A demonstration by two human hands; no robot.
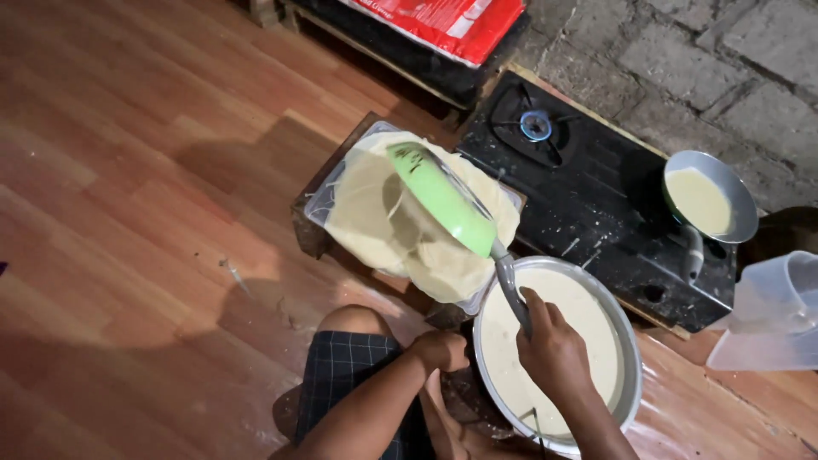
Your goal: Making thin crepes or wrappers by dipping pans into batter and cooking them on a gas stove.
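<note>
Two hands: right hand (552,347) grips the green frying pan (443,200), tipped over stacked pale crepes (400,234), seemingly releasing one; left hand (441,349) rests fisted, apparently empty.

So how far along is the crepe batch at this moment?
Done: a stack of thin crepes lies on the clear tray. In hand: right hand tips the green pan over the stack; a second pan holds batter. Left: the big bowl is mostly full.
</note>
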